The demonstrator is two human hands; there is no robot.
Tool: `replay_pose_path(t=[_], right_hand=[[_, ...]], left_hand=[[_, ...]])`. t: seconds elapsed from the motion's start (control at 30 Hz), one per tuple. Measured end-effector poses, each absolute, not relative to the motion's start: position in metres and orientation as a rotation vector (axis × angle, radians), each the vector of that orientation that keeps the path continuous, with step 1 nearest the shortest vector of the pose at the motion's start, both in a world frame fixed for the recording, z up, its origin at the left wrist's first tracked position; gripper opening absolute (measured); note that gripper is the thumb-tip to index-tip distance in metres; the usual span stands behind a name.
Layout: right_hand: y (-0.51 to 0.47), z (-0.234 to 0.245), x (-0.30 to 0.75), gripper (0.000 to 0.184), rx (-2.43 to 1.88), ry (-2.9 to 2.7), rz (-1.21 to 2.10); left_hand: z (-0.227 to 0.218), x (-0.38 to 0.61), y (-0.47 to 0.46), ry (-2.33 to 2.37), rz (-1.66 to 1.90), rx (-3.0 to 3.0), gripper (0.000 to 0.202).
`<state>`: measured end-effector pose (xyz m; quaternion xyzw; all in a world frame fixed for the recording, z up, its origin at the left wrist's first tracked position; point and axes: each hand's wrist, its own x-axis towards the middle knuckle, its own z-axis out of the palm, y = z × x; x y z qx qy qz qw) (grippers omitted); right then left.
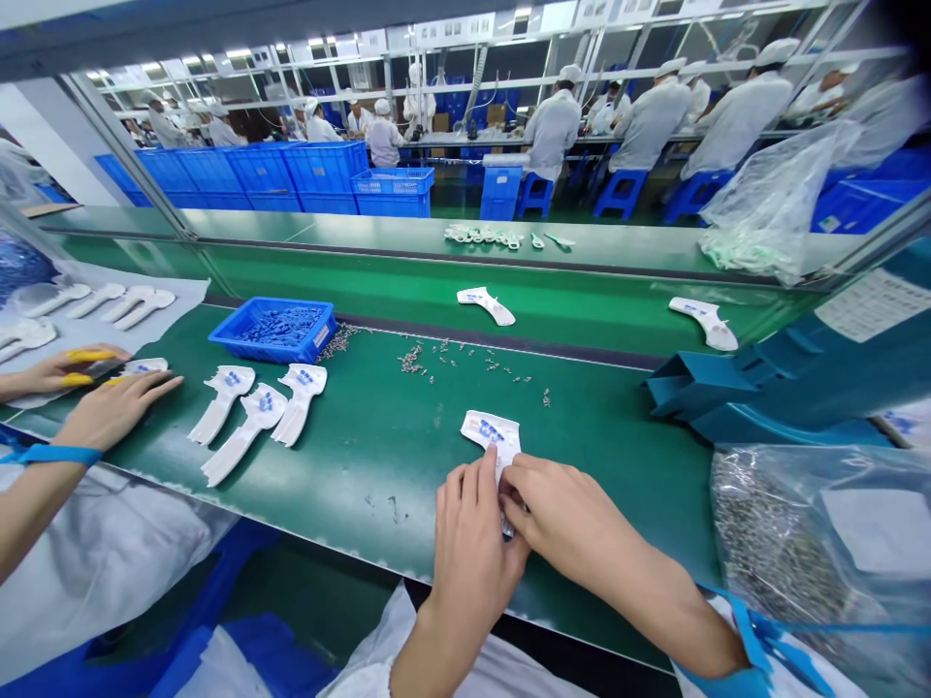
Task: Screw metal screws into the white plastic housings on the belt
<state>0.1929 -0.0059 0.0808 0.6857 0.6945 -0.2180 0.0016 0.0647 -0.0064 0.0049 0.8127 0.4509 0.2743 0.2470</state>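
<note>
We've got the left hand [472, 548] and right hand [567, 514] together on a white plastic piece with blue print [491, 431], lifted just off the green desk [407, 475]. The fingers [513, 480] are closed round its lower end, hiding most of it; only a small metal bit [507, 528] peeks out underneath, too small to make out.
</note>
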Motion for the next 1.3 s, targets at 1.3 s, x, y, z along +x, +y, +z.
replay_pose_path(t=[1.3], right_hand=[[0.019,0.074,0.234,0.016,2.064,2.316,-1.355]], left_hand=[[0.006,0.065,-0.008,1.281,0.751,2.343,0.074]])
